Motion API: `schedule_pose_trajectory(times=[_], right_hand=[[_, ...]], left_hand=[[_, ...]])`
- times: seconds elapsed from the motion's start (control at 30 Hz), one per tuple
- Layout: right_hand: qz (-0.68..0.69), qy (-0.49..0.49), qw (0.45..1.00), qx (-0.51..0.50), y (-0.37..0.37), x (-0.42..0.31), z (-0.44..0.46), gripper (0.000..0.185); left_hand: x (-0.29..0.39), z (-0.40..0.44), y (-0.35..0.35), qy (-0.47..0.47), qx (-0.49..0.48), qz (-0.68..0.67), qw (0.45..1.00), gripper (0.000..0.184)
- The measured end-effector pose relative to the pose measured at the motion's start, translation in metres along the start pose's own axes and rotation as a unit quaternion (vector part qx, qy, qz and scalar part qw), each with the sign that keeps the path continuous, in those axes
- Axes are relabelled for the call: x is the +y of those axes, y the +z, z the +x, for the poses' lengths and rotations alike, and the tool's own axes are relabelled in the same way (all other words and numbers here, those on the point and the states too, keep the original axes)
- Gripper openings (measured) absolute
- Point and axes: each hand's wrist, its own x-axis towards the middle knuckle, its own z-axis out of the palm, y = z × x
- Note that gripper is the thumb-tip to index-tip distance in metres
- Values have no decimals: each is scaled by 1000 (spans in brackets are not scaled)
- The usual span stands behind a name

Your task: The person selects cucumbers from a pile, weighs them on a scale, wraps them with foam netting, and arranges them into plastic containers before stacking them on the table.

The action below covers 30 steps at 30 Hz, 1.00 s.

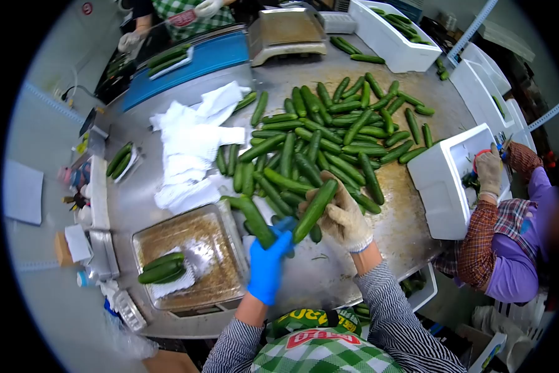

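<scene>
My left hand (267, 268), in a blue glove, is closed around the lower end of a cucumber (256, 222). My right hand (346, 219), in a cream knit glove, grips a second cucumber (315, 212), held at a slant beside the first. Just beyond both hands spreads a large heap of cucumbers (344, 133) on the metal table. To the left of my blue glove is a weighing scale with a metal tray (214, 233). On it, a few cucumbers (162, 268) rest on a white sheet.
White sheets (189, 140) are piled left of the heap. Another scale (287, 31) and a blue board (192, 68) stand at the far side, near a co-worker's gloved hand (208, 7). At right, another co-worker's gloved hand (489, 171) is over a white foam box (438, 193).
</scene>
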Motion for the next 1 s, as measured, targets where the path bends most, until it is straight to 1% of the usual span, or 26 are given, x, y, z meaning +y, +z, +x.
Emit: schedule_pose_trajectory(times=[0.03,0.1,0.13,0.2,0.27,0.3,0.33,0.37,0.4,0.43,0.47,0.5,0.53,0.57,0.6,0.7,0.73,0.8,0.83,0.87,0.9,0.93,0.97,1.0], right_hand=[[6,4,1000,10,12,11,-5,86],[18,4,1000,6,27,37,-15,83],[-40,6,999,17,34,46,-20,79],[-154,13,987,35,50,59,-33,72],[-307,103,946,33,66,66,-43,65],[-381,146,913,27,78,74,-46,61],[-424,158,892,20,92,89,-51,57],[-428,191,883,13,106,101,-57,55],[-437,196,878,-12,107,120,-61,55],[-447,200,871,-33,109,139,-65,54],[-474,183,861,-37,115,157,-70,55],[-518,139,841,-68,117,176,-69,53],[-500,114,856,-62,126,195,-66,51],[-481,90,870,-54,135,212,-63,49],[-507,74,857,-60,142,226,-56,44],[-652,-1,754,-85,164,251,-40,46],[-692,-51,714,-90,162,260,-37,46],[-760,-149,625,-97,162,276,-34,47],[-760,-140,629,-85,165,278,-35,48],[-760,-129,632,-73,168,277,-38,49],[-761,-115,636,-60,171,274,-42,49],[-781,-143,605,-56,168,271,-46,52],[-770,-139,622,-44,167,267,-53,53],[-757,-136,638,-34,166,263,-62,54]], left_hand=[[3,-14,-2,-28,-8,-32,999,15],[8,-36,-20,-51,15,-55,997,14],[10,-48,-31,-63,27,-67,995,14],[11,-68,-62,-1,54,-12,998,16],[11,-91,-99,56,91,66,992,23],[14,-107,-116,71,115,101,986,24],[16,-123,-132,85,137,136,978,24],[17,-137,-147,98,156,169,968,25],[15,-150,-162,118,179,138,967,26],[14,-159,-179,132,207,136,960,26],[13,-167,-196,144,233,134,953,26],[13,-173,-212,154,257,132,945,26],[15,-174,-228,191,273,136,933,26],[19,-172,-243,180,290,142,929,30],[23,-168,-256,199,296,170,919,35],[30,-144,-297,246,328,249,877,50],[31,-133,-309,292,347,306,837,47],[40,-133,-319,289,349,317,833,51],[46,-135,-321,287,350,322,831,53],[42,-137,-328,289,354,303,836,50],[40,-144,-330,310,365,324,816,48],[41,-152,-329,331,376,345,794,46],[41,-161,-329,353,387,366,769,44],[34,-174,-329,303,391,363,790,37]])
